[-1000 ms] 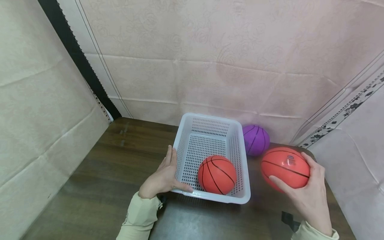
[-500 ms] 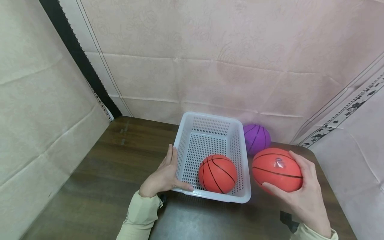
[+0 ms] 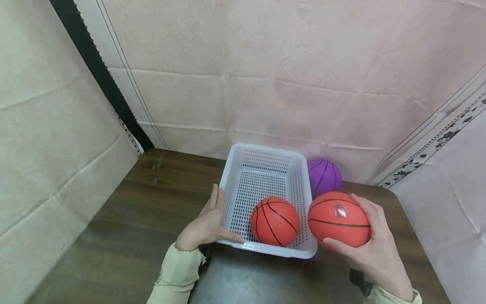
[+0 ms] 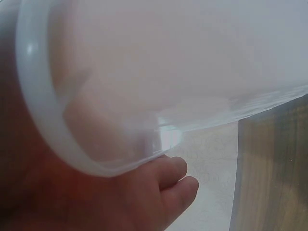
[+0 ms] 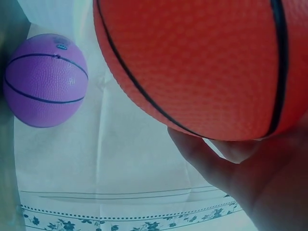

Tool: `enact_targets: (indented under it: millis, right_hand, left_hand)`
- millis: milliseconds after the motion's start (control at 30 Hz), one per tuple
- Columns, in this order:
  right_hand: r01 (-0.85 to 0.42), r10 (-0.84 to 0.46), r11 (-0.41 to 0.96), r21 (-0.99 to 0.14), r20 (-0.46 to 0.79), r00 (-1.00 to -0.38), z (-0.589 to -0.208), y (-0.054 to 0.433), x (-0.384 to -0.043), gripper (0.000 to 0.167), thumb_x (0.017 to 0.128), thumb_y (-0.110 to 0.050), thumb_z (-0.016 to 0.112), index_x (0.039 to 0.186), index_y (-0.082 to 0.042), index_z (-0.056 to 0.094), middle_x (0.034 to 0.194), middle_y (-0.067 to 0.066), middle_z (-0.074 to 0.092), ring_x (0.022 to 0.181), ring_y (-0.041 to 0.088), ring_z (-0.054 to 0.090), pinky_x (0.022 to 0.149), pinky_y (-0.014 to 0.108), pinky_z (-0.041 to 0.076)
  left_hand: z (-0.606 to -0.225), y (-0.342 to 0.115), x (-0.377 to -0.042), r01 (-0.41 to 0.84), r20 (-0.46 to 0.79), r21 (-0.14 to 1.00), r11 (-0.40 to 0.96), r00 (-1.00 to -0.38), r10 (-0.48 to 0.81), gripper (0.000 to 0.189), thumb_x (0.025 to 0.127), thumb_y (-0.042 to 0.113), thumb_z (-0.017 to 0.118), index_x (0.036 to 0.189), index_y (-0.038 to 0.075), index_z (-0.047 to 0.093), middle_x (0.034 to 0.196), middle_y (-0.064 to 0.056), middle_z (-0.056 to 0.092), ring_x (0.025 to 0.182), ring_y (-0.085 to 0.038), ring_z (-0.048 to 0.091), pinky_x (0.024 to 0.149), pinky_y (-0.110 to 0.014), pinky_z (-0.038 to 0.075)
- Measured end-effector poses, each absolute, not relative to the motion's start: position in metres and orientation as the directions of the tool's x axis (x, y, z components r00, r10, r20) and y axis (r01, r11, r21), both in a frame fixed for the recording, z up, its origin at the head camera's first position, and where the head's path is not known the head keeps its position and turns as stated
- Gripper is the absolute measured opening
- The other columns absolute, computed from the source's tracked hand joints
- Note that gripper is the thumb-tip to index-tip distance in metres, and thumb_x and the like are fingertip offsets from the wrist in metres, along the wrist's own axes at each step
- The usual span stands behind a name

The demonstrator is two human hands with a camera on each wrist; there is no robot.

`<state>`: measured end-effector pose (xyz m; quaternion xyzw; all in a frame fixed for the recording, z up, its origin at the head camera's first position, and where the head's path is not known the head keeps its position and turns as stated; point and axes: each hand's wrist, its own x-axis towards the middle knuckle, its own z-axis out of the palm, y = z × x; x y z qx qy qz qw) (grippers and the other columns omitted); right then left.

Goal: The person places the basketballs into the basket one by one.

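My left hand (image 3: 203, 228) holds the near left corner of a white perforated plastic basket (image 3: 271, 251), thumb over the front rim and fingers along the left side. The left wrist view shows those fingers against the basket's outer wall (image 4: 192, 62). Inside the basket, toward its near right corner, rests an orange-red toy basketball (image 3: 275, 221). A second orange-red basketball (image 3: 338, 220) is in the grip of my right hand (image 3: 379, 249), its left side right at the basket's right rim. Behind it, a purple basketball (image 3: 324, 175) lies beside the basket's far right side.
Everything is on a dark brown wooden table (image 3: 144, 219). Pale cloth (image 3: 247, 84) hangs along its back and both sides. A small black patch (image 3: 358, 280) lies on the table by the right wrist.
My right hand has carried its orange-red basketball leftward, from well right of the basket to the right rim. The left hand, the basket and the ball in it have stayed in place.
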<state>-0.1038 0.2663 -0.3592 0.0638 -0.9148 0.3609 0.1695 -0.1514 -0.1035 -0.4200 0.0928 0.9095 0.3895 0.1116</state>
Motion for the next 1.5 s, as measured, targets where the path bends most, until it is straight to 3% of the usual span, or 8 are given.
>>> enact_targets:
  millis: [400, 1100, 1500]
  right_hand:
    - [-0.297, -0.106, 0.747, -0.595, 0.334, -0.936, -0.362, 0.256, -0.104, 0.108, 0.053, -0.036, 0.097, 0.145, -0.037, 0.04, 0.135, -0.012, 0.039, 0.103, 0.008, 0.049, 0.073, 0.027, 0.052]
    - [-0.344, -0.173, 0.734, -0.585, 0.329, -0.928, -0.363, 0.241, -0.103, 0.107, 0.054, -0.041, 0.096, 0.146, -0.036, 0.041, 0.14, -0.009, 0.037, 0.111, 0.012, 0.047, 0.079, 0.031, 0.052]
    - [-0.433, -0.22, 0.688, -0.582, 0.4, -0.889, -0.369, 0.227, -0.109, 0.109, 0.055, -0.041, 0.095, 0.148, -0.031, 0.038, 0.142, -0.004, 0.037, 0.115, 0.018, 0.048, 0.081, 0.032, 0.052]
  left_hand:
    - [-0.421, -0.103, -0.151, 0.078, -0.135, 0.732, 0.677, -0.957, 0.256, 0.153, 0.053, 0.053, 0.092, 0.152, 0.004, -0.014, 0.158, -0.008, -0.027, 0.147, -0.035, -0.005, 0.113, -0.059, 0.012]
    - [-0.42, -0.103, -0.151, 0.077, -0.139, 0.726, 0.683, -0.957, 0.255, 0.153, 0.053, 0.053, 0.092, 0.152, 0.004, -0.013, 0.158, -0.008, -0.027, 0.147, -0.035, -0.006, 0.113, -0.059, 0.011]
    - [-0.42, -0.103, -0.152, 0.073, -0.135, 0.731, 0.679, -0.959, 0.249, 0.152, 0.054, 0.051, 0.092, 0.153, 0.004, -0.012, 0.158, -0.008, -0.026, 0.147, -0.035, -0.005, 0.113, -0.059, 0.012]
